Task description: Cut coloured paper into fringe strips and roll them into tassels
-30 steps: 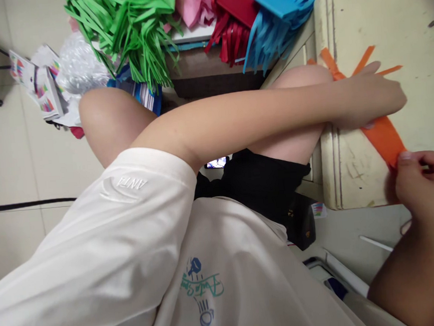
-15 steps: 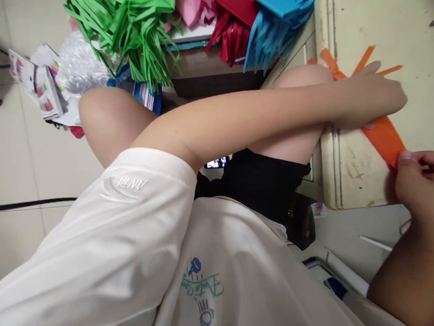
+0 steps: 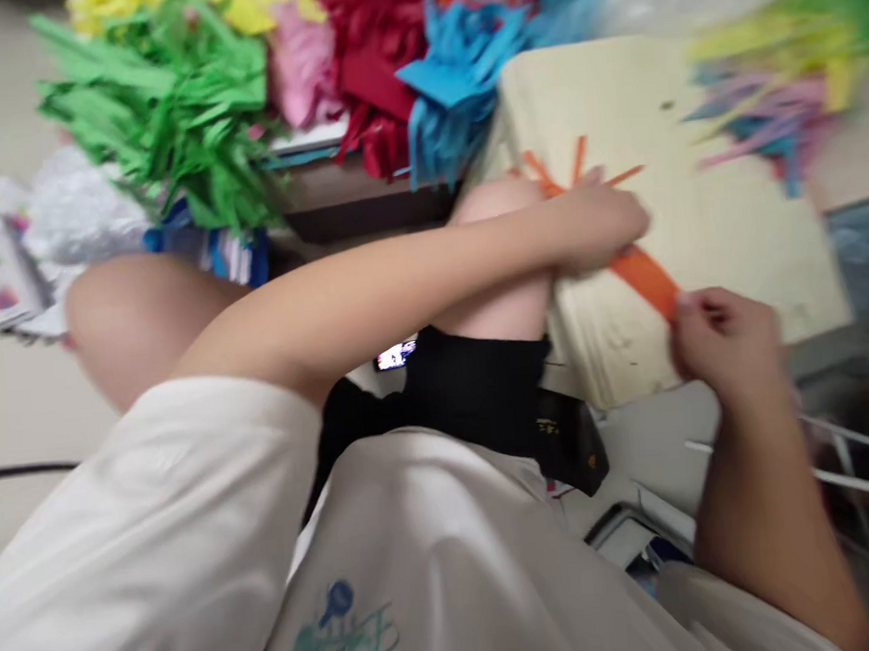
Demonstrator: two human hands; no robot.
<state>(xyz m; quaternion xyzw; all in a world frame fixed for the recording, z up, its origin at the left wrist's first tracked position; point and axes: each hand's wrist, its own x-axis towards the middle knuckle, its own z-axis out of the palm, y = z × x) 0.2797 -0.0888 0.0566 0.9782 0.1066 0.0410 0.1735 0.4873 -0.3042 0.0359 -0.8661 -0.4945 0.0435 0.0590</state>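
Observation:
A strip of orange tissue paper (image 3: 646, 284) with a fringed far end runs slantwise over the cream tabletop. My left hand (image 3: 603, 220), back upward, is closed over its middle, and several narrow orange tails poke out beyond it. The fingers' undersides are hidden. At the strip's near end my right hand (image 3: 732, 337) pinches the paper between thumb and fingers. Between the two hands the strip looks stretched flat.
Fringed paper bundles in green (image 3: 177, 115), red (image 3: 375, 59) and blue (image 3: 458, 53) lie at the back. Mixed yellow, pink and blue strips (image 3: 785, 102) rest on the table's far right. A lit phone screen (image 3: 396, 356) shows below my left forearm.
The view has swung right and up, so the table and hands appear further left and more bundles show. Both hands keep their hold on the orange strip.

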